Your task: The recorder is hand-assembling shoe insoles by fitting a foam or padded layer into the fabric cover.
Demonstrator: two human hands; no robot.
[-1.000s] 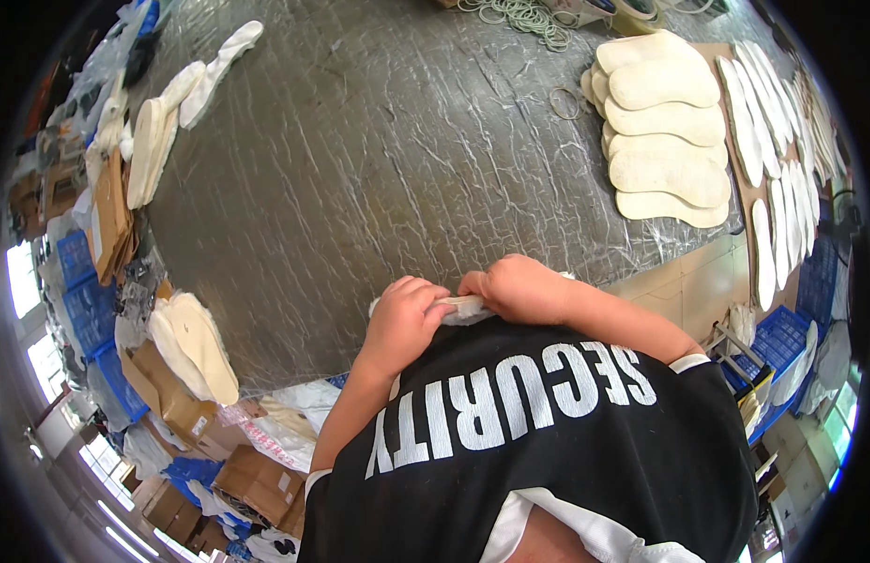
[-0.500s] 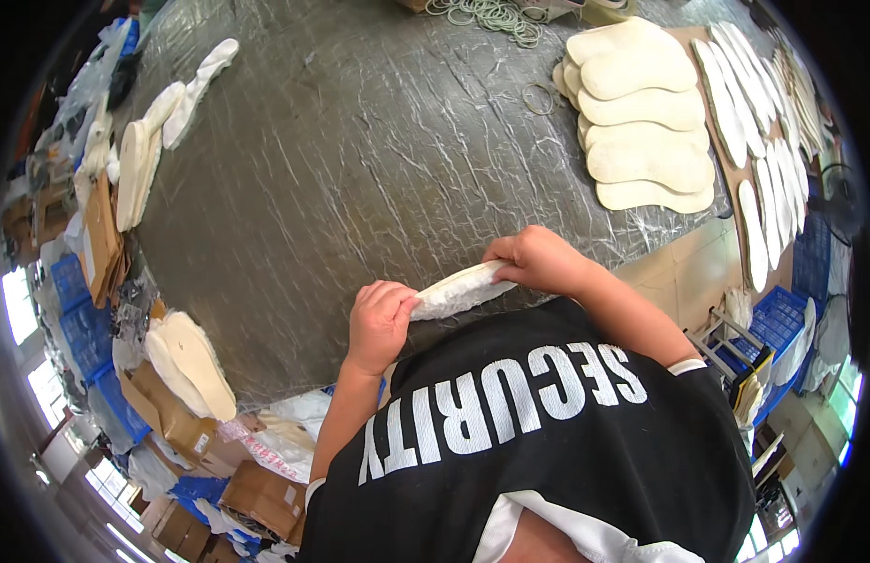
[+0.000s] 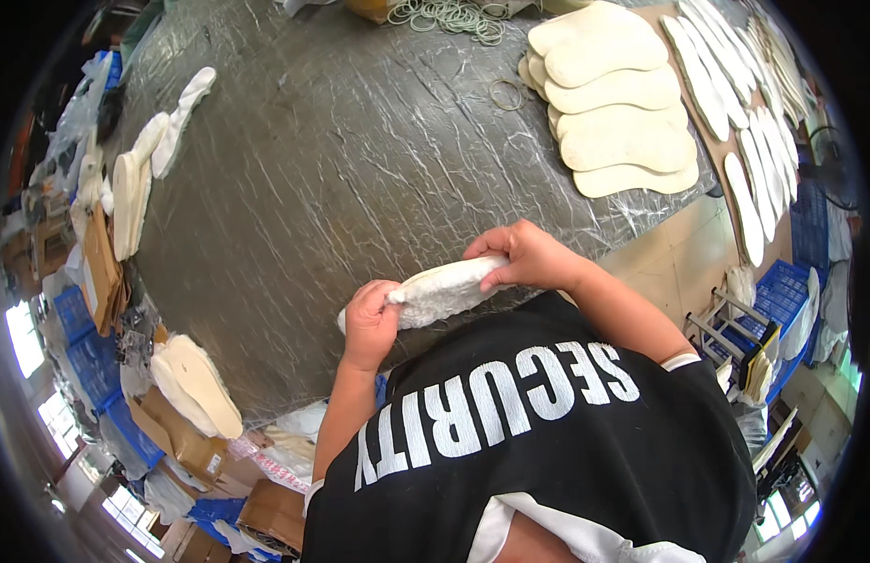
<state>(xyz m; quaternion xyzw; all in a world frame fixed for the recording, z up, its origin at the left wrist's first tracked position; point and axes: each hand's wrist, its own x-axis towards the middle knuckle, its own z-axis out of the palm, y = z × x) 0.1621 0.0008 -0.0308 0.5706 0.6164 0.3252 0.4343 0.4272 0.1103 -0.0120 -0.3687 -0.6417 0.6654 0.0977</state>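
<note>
A white fleecy shoe insole is held level just above the near edge of the grey plastic-covered table. My left hand grips its left end and my right hand grips its right end. Both hands are close to my chest, over my black shirt with white lettering. The insole looks slightly folded or doubled along its length.
A stack of cream insoles lies at the far right, with a row of narrow ones on brown board beside it. Rubber bands sit at the far edge. More insoles line the left edge; blue crates and cardboard boxes stand below.
The hands have moved apart from a close grip near my chest, and the insole now stretches out between them, lifted a little forward over the table edge.
</note>
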